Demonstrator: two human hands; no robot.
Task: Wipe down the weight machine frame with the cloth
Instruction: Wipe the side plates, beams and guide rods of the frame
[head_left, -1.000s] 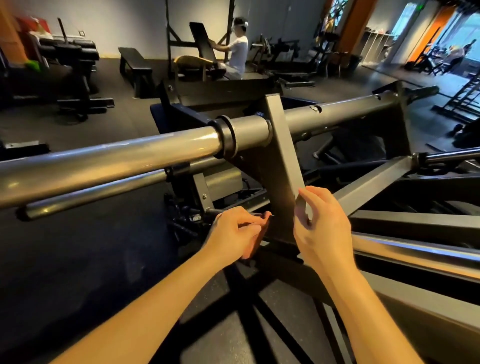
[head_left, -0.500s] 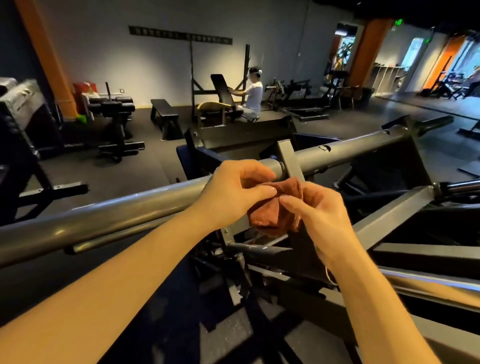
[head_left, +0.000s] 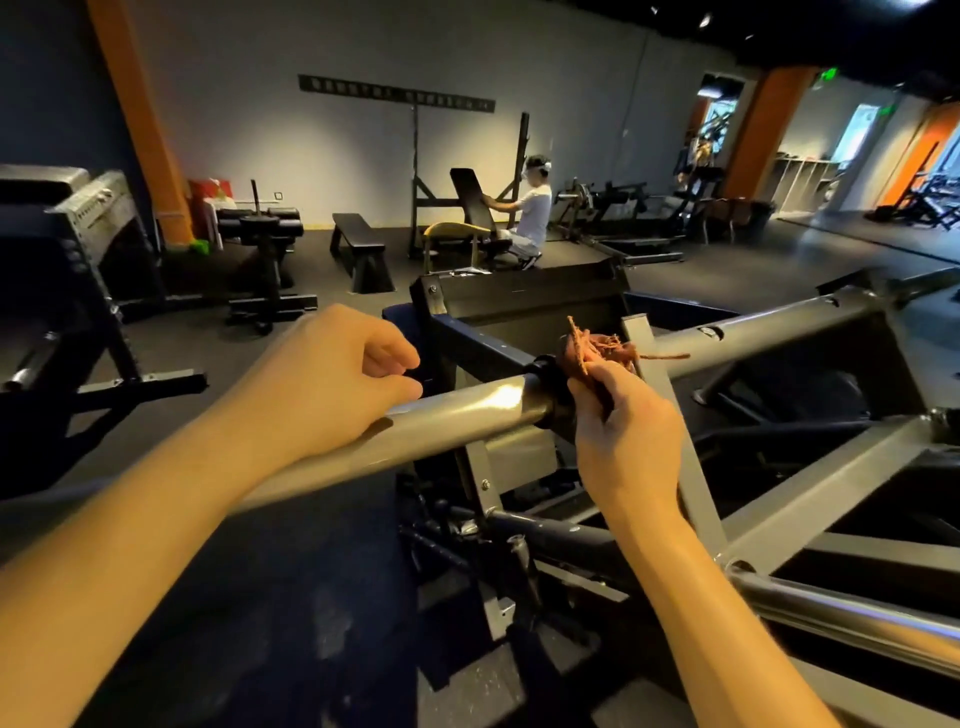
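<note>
A grey weight machine frame (head_left: 769, 332) crosses the view, with a long silver bar (head_left: 467, 415) running left to right. My right hand (head_left: 623, 436) grips a frayed brown cloth (head_left: 597, 351) and holds it against the bar beside the black collar (head_left: 545, 384). My left hand (head_left: 337, 374) hovers over the silver bar left of the collar, its fingers loosely curled and holding nothing; the forearm lies along the bar.
A flat grey upright (head_left: 670, 415) rises just right of the cloth. A second shiny bar (head_left: 841, 618) runs at lower right. A person (head_left: 532, 218) sits at a rack farther back, near a black bench (head_left: 358, 244). Black machines (head_left: 83, 249) stand on the left.
My left hand has let go of the cloth and moved left over the bar. My right hand has carried the cloth up onto the bar by the collar.
</note>
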